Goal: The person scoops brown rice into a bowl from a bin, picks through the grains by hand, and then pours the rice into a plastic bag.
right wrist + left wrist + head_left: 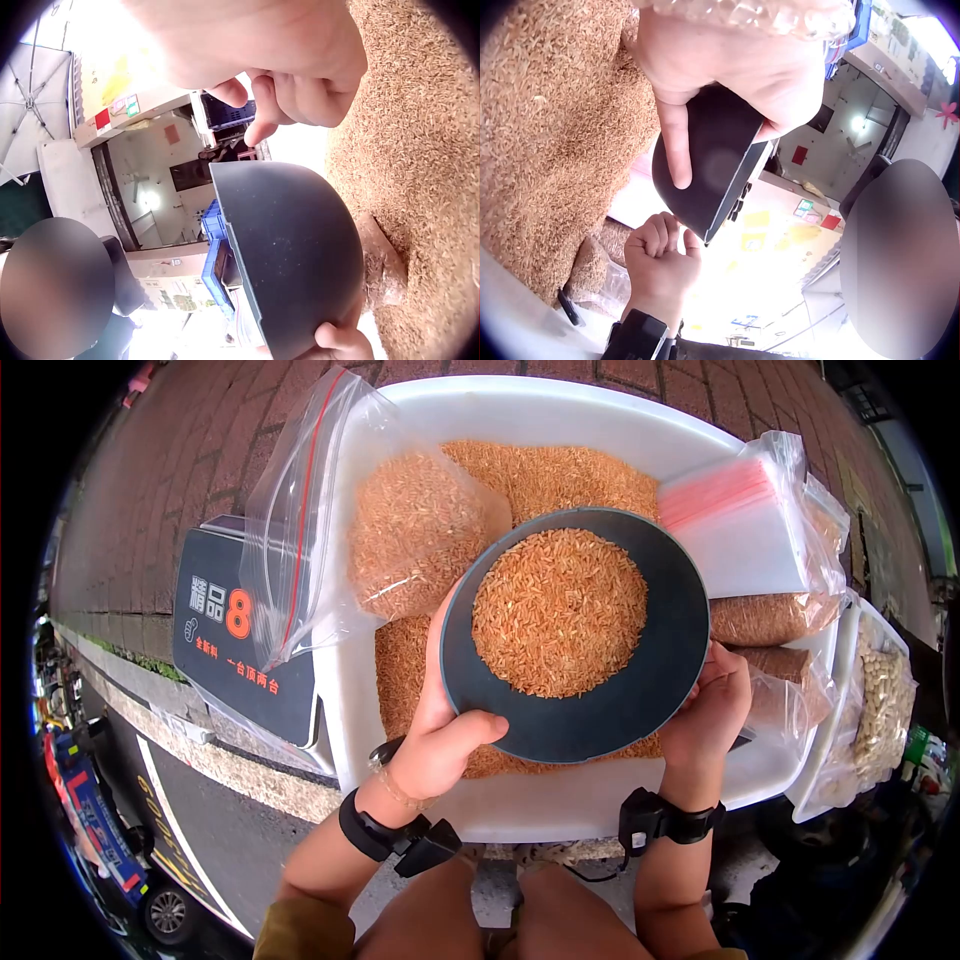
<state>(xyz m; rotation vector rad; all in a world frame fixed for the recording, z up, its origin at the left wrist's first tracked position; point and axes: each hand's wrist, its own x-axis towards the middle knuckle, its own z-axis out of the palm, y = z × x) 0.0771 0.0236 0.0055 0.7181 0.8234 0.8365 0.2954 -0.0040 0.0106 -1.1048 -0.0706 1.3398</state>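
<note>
A dark round bowl holds a mound of reddish-brown grain above a white tub of similar grain. My left hand grips the bowl's left side, its thumb over the near rim. In the left wrist view this hand has fingers spread on the bowl's outside. Beside the right rim is my right hand, with fingers curled in. The right wrist view shows a small gap between that hand and the bowl; no held thing is visible.
A grain-filled clear zip bag leans inside the tub's left side, beside a dark printed box. Flat empty bags and filled packets lie at the right. Another container with pale contents stands beyond them.
</note>
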